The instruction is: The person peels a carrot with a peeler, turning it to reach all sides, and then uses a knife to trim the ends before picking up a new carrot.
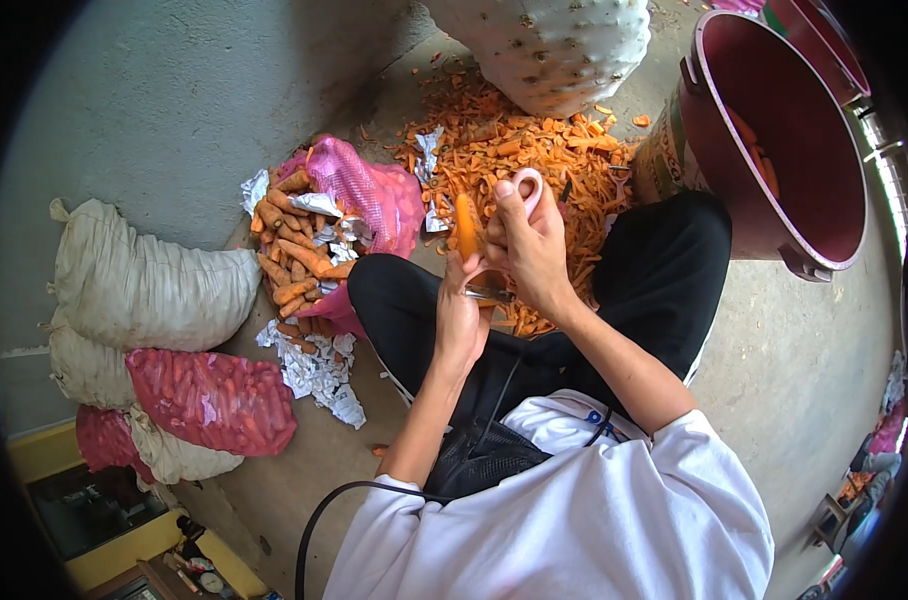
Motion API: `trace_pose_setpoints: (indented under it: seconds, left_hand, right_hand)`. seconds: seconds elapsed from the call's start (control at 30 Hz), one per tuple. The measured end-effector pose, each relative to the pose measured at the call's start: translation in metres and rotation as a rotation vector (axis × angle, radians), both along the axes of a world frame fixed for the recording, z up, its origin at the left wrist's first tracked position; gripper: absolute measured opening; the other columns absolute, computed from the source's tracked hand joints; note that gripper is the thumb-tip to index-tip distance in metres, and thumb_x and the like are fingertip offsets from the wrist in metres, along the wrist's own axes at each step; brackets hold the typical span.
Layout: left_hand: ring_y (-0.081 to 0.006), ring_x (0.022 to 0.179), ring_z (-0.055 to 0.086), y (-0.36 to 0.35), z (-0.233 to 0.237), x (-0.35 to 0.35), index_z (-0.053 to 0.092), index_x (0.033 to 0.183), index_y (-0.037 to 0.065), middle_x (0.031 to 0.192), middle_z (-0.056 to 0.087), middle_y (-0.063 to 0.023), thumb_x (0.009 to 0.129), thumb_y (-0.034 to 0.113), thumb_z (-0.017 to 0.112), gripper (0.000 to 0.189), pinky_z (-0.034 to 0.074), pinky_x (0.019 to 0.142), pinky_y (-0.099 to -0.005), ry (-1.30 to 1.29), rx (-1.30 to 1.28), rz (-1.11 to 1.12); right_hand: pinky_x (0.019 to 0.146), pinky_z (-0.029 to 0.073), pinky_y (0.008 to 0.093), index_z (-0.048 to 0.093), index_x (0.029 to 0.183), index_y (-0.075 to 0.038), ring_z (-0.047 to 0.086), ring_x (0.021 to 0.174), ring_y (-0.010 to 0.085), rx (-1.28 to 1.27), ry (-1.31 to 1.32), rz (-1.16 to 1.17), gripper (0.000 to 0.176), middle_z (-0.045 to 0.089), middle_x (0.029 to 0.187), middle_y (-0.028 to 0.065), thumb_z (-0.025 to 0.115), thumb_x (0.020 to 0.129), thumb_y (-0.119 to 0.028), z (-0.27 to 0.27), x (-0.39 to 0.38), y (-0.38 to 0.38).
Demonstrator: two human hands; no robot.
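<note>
The lower end of the carrot [465, 228] is buried in the left hand [461, 318], whose fingers are wrapped round it; only the upper part shows, upright, just at 9 o'clock from the right hand [532, 255]. The right hand is clenched round a pink-handled tool [527, 188]; only its looped pink end shows, at 12 o'clock above the knuckles. A sliver of metal lies between the two hands, and I cannot tell whether it is the tool's blade.

Both hands work above a heap of peelings [534, 150]; its near edge is hidden behind the hands and the black trouser legs [664, 270]. At 12 o'clock a white sack [554, 45] is cut off by the top edge. At 2 o'clock a maroon bucket [804, 130] is clipped by the dark lens border; a few orange pieces lie inside, and its depth is in shadow.

At 9 o'clock a pink net bag [359, 195] lies open beside a pile of whole carrots [294, 255] and scraps of foil; how deep the pile goes cannot be seen. Further out at 8 o'clock stuffed sacks [144, 290] stand against the wall [174, 90]; the lowest are half hidden.

The hands are hemmed in by the bucket at 2 o'clock, the sack at 12 and the net bag at 9. Bare floor [804, 370] lies open at 4 o'clock past the right leg; a narrower strip runs at 7 o'clock between the left leg and the sacks.
</note>
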State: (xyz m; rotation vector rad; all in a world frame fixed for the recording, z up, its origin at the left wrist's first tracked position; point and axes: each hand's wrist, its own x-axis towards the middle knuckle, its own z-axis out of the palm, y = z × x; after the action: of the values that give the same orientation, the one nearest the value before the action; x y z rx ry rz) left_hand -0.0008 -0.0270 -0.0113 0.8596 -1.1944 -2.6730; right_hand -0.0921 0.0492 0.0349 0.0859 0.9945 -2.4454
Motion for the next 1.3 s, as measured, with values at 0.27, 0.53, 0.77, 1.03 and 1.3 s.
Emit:
trace_pose_setpoints:
  seconds: [0.27,0.53,0.77,1.03,1.3]
  left_hand:
    - [-0.0160,0.084,0.059,0.001,-0.010,-0.002,0.053,0.111,0.012,0.097,0.060,-0.0033,0.096,0.036,0.041,0.031,0.049,0.068,-0.0323,-0.009,-0.116,0.126]
    - [-0.0162,0.079,0.060,0.012,0.004,-0.004,0.049,0.114,0.010,0.095,0.060,-0.0042,0.100,0.032,0.032,0.031,0.050,0.064,-0.0321,-0.009,-0.105,0.108]
    - [-0.0166,0.073,0.060,0.016,-0.019,0.010,0.048,0.111,0.005,0.088,0.058,-0.0078,0.100,0.039,0.031,0.040,0.050,0.061,-0.0305,-0.003,-0.147,-0.025]
    - [-0.0176,0.070,0.058,0.007,0.019,0.020,0.049,0.109,0.002,0.086,0.057,-0.0097,0.099,0.043,0.031,0.046,0.050,0.060,-0.0316,0.030,-0.144,-0.196]
    - [-0.0176,0.082,0.058,-0.008,0.003,-0.001,0.049,0.116,0.002,0.090,0.057,-0.0081,0.099,0.036,0.036,0.040,0.049,0.071,-0.0327,-0.023,0.069,-0.023]
  right_hand:
    - [0.037,0.028,0.0205,0.035,0.091,-0.012,0.031,0.042,0.0046,0.023,0.039,-0.026,0.022,0.037,0.060,-0.0023,0.052,0.095,-0.025,-0.013,-0.004,-0.011]
    - [0.038,0.042,0.0239,0.035,0.095,-0.010,0.041,0.043,0.0077,0.050,0.041,-0.018,0.024,0.041,0.061,0.0002,0.053,0.094,-0.026,-0.016,-0.015,-0.007]
    - [0.041,0.050,0.0283,0.033,0.089,-0.012,0.030,0.037,0.0051,0.040,0.010,0.021,0.024,0.033,0.055,-0.0042,0.051,0.094,-0.026,-0.020,-0.033,0.000]
    - [0.041,0.056,0.0371,0.031,0.096,-0.005,0.047,0.040,0.0152,0.234,0.113,-0.225,0.024,0.042,0.062,0.0061,0.048,0.092,-0.022,-0.099,-0.143,-0.034]
    - [0.043,0.051,0.0266,0.032,0.092,-0.010,0.037,0.041,0.0067,0.023,0.279,-0.155,0.020,0.037,0.060,-0.0009,0.047,0.095,-0.022,-0.036,-0.102,-0.007]
